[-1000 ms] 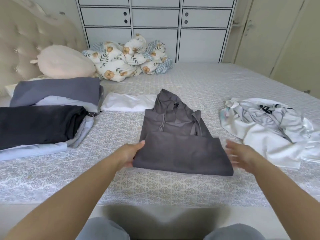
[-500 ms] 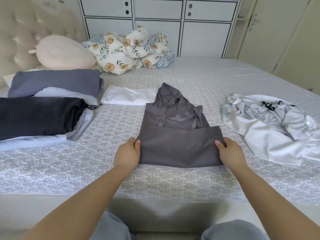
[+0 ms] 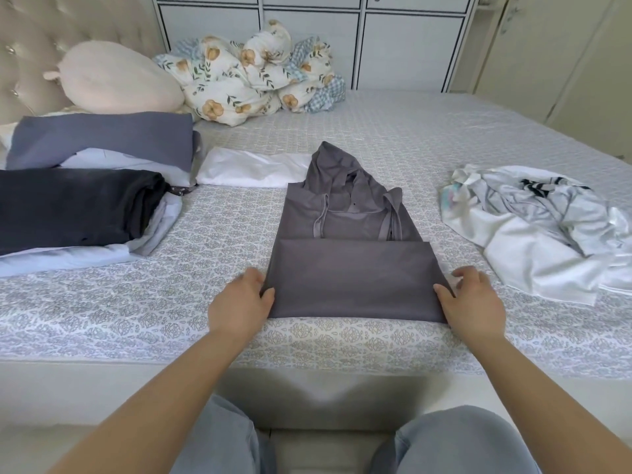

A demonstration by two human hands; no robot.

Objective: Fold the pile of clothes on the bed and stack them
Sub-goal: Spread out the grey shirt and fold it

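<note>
Both hands are sitting a touch nearer the bed's front edge than 0.5 s ago, w/ the grey hoodie (image 3: 345, 254) tugged closer along w/ them; its folded band is looking wider and flatter now. Left hand (image 3: 241, 304) is pinching the band's left edge, thumb on top, fingers tucked under the cloth. Right hand (image 3: 473, 302) is gripping the right edge the same way, thumb lying on the fabric, fingers curled beside it.

Hoodie is lying at bed centre, approx 12 o'clock from the hands: smooth matte knit, lower part doubled up into a neat rectangle, hood tapering to a soft point at the far end, drawstring loops showing.

At 2 o'clock, a crumpled white pile (image 3: 543, 230) w/ dark print is lying heaped, glossy in spots, apart from the hoodie. At 10 o'clock, a folded stack (image 3: 78, 206): black piece on pale blue layers, slate-blue one behind. A flat white garment (image 3: 253, 167) is touching the hoodie's hood at 11 o'clock. Further back, a rounded peach cushion (image 3: 119, 80) and a knotted floral quilt (image 3: 253, 73). Bed sheet (image 3: 143, 309) is showing a small grey medallion pattern.
</note>
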